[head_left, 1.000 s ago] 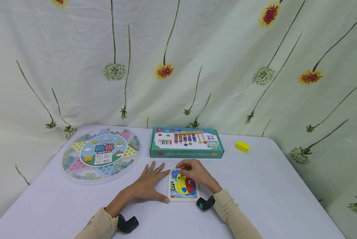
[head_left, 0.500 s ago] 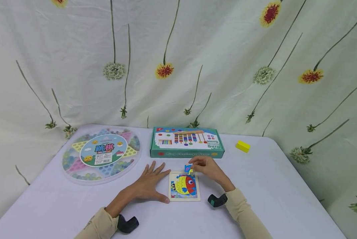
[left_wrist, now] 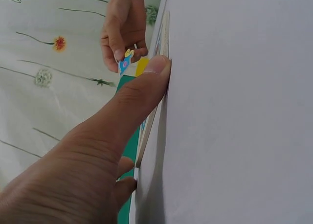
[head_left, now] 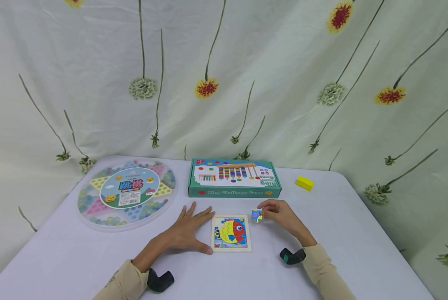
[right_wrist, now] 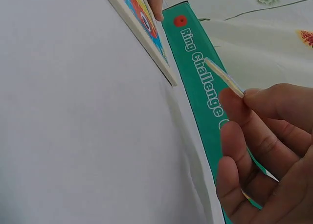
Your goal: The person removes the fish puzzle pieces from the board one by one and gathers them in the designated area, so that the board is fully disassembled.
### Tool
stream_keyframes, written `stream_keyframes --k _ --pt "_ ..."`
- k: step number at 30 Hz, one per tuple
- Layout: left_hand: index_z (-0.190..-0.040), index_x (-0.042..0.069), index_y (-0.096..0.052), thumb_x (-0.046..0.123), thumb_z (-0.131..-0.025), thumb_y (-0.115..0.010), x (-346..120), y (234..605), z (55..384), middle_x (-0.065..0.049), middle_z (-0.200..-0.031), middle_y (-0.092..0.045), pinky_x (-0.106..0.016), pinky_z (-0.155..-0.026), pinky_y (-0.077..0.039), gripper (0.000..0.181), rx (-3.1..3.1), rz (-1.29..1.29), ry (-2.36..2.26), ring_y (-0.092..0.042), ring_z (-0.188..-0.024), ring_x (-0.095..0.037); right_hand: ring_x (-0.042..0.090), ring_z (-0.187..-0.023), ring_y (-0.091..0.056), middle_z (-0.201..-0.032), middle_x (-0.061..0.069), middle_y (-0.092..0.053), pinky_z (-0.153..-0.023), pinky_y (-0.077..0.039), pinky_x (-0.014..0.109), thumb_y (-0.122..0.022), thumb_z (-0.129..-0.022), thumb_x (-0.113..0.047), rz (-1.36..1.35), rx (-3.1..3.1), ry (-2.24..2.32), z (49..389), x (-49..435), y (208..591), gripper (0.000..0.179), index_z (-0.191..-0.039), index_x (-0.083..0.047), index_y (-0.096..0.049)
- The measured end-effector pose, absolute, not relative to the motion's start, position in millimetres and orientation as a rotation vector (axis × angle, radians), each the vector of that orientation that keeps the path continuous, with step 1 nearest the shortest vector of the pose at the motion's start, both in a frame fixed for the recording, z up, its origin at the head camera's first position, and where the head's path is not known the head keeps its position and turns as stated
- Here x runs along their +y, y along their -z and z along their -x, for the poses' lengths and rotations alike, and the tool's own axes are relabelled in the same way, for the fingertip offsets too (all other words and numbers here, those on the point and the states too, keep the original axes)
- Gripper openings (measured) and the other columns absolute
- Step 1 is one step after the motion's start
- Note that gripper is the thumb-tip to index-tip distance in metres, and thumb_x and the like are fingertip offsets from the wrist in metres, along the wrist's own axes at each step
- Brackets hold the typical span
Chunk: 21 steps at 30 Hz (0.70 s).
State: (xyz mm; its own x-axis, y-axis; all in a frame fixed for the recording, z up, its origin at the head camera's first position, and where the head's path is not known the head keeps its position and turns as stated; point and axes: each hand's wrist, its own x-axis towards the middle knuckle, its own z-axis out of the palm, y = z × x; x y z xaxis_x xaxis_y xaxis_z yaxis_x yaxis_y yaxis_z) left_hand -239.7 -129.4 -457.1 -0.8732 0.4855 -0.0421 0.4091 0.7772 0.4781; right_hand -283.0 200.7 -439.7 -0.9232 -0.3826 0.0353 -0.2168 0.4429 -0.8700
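Note:
A square fish jigsaw puzzle [head_left: 231, 233] in a pale wooden frame lies on the white table, with a pale patch at its upper left corner. My left hand [head_left: 186, 234] is spread flat along the frame's left side, thumb at the lower corner and index fingertip by the upper one. In the left wrist view, the thumb [left_wrist: 132, 99] presses at the frame's edge. To the right of the puzzle, my right hand [head_left: 282, 216] pinches a small blue and yellow jigsaw piece [head_left: 256, 215] between thumb and finger. The right wrist view shows this piece [right_wrist: 225, 77] edge-on, raised above the table.
Behind the puzzle stands a green Ring Challenge Game box [head_left: 234, 179]. A round Chinese checkers set [head_left: 96, 223] with marbles lies to the left. A yellow block [head_left: 304, 183] sits at the back right. Flowered cloth [head_left: 284, 83] hangs behind the table [head_left: 340, 233].
My right hand has carried the jigsaw piece from over the puzzle's upper left corner to the right, past the frame's right edge. My left hand has stayed in place.

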Motion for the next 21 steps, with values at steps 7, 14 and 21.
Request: stream_keyframes --k 7,14,21 --pt "-0.147 0.021 -0.040 0.062 -0.061 -0.078 -129.4 457.6 240.1 0.002 -0.154 -0.034 -0.064 -0.112 0.010 0.103 2.803 -0.733 -0.720 -0.005 -0.147 -0.035 0.019 -0.080 -0.057 -0.096 0.008 -0.069 -0.070 -0.049 0.026 -0.063 -0.091 -0.015 0.493 2.539 1.452 282.3 213.0 445.8 0.022 -0.109 -0.001 -0.066" --pt "-0.146 0.022 -0.042 0.063 -0.061 -0.078 -129.6 458.3 240.7 0.003 -0.153 -0.036 -0.064 -0.111 0.011 0.101 2.801 -0.748 -0.736 -0.008 -0.147 -0.034 0.015 -0.071 -0.055 -0.082 0.003 -0.068 -0.061 -0.047 0.023 -0.064 -0.089 -0.015 0.447 2.543 1.420 284.6 218.8 450.4 0.023 -0.106 0.000 -0.065" --pt "-0.146 0.023 -0.042 0.062 -0.062 -0.078 -128.9 458.3 241.3 0.004 -0.153 -0.036 -0.063 -0.112 0.012 0.100 2.801 -0.729 -0.734 -0.008 -0.147 -0.034 0.012 -0.070 -0.054 -0.082 0.006 -0.069 -0.060 -0.046 0.021 -0.063 -0.089 -0.010 0.468 2.554 1.398 284.0 219.2 451.3 0.021 -0.106 0.002 -0.066"
